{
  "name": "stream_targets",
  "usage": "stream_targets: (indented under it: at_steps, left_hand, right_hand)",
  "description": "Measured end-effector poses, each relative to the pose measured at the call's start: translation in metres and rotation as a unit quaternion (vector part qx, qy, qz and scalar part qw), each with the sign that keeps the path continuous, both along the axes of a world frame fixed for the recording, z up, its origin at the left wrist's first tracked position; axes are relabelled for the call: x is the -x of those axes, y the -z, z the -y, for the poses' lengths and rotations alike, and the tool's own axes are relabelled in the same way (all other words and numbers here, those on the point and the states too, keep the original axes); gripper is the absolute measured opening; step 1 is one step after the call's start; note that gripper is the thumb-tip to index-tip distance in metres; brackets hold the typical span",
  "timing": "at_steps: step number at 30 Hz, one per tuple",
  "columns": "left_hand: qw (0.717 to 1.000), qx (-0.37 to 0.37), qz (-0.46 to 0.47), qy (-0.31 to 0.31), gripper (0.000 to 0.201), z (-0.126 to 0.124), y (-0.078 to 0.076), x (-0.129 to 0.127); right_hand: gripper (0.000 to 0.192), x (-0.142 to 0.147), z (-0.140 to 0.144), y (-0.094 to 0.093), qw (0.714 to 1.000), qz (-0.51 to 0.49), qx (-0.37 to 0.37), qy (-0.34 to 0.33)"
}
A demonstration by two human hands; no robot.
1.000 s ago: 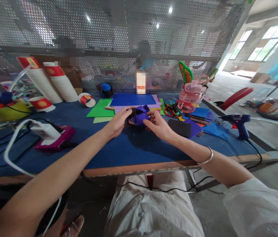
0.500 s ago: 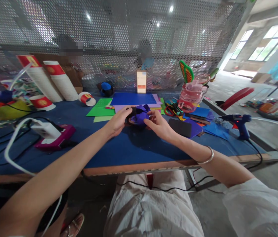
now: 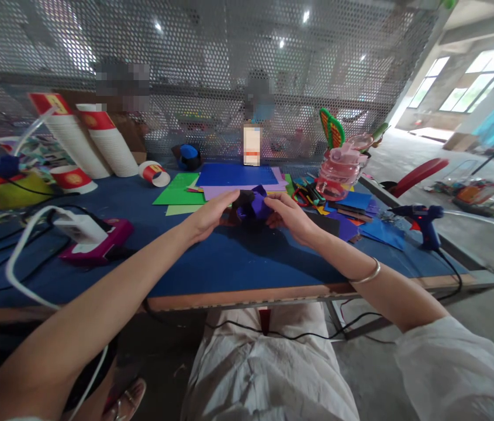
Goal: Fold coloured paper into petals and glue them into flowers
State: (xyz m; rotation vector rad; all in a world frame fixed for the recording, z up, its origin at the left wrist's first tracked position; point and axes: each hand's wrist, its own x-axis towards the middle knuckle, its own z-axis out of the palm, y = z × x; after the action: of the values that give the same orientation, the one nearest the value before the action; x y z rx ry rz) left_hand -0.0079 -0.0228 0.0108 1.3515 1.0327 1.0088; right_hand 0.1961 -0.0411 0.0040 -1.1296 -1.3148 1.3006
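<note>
A small purple and black craft piece (image 3: 253,206), apparently of folded paper or foam sheet, is held just above the blue table top between my two hands. My left hand (image 3: 214,215) grips its dark left side, thumb on top. On the right edge, the thumb and fingers of my right hand (image 3: 288,213) pinch the purple part. The underside of the piece is in shadow, and the fingertips are partly hidden. Behind it lies a stack of coloured sheets (image 3: 238,174), with a blue one on top.
Stacked paper cups (image 3: 117,146) lean at the back left, near a purple power strip (image 3: 97,242) with a white plug. At right are a pink jug (image 3: 338,169), scissors (image 3: 301,197), sheet scraps (image 3: 382,233) and a blue glue gun (image 3: 426,222). A phone (image 3: 252,146) stands against the mesh.
The craft piece has turned slightly between my hands. My right hand's fingers have shifted from lying over its top to pinching its right edge, and my left hand has moved slightly right.
</note>
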Motion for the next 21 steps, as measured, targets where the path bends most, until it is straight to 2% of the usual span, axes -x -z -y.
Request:
stream_targets:
  at_steps: [3,11,16,21]
  left_hand:
    - [1.000,-0.012,0.011,0.008,0.044,0.001,0.000,0.000]
    - [0.994,-0.051,-0.016,0.091,0.056,0.001,-0.003,0.007]
    - [0.991,-0.034,-0.026,0.127,0.049,-0.003,-0.001,0.012]
    - [0.988,0.001,0.094,0.125,0.040,-0.005,0.002,0.027]
  right_hand:
    - [0.023,0.000,0.001,-0.002,1.000,-0.007,-0.003,0.001]
    - [0.030,0.001,0.004,-0.003,0.999,-0.022,-0.024,-0.018]
    - [0.032,0.001,0.007,-0.006,0.998,-0.029,-0.038,-0.033]
    - [0.026,0.000,0.006,-0.008,0.997,-0.056,-0.049,-0.014]
